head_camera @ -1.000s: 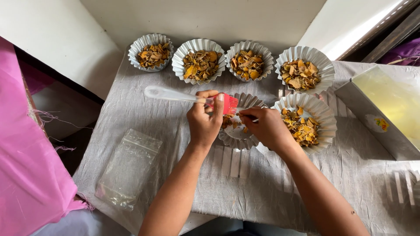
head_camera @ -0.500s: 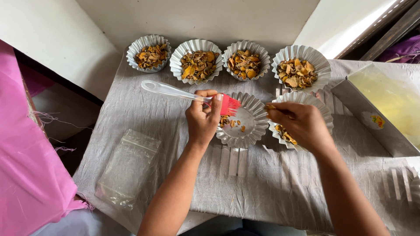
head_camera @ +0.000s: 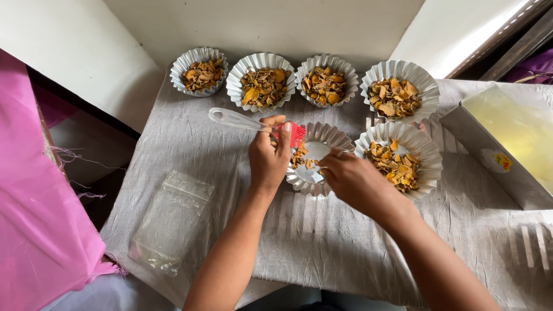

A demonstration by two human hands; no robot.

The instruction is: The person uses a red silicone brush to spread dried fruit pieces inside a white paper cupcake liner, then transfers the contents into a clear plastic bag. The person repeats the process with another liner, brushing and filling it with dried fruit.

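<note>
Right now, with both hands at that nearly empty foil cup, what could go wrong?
1. The left hand holds a red-tipped brush whose long clear handle points toward the back row; a swing might knock the nearest filled cup.
2. The right hand works beside the full cup; a nudge could spill its yellow chips.
3. The light foil cup could tip or crumple if pressed.

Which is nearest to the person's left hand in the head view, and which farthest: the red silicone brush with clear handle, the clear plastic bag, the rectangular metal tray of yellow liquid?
1. Red silicone brush with clear handle: gripped in the left hand.
2. Clear plastic bag: lower left on the grey cloth.
3. Rectangular metal tray of yellow liquid: far right, beyond the right hand.
</note>
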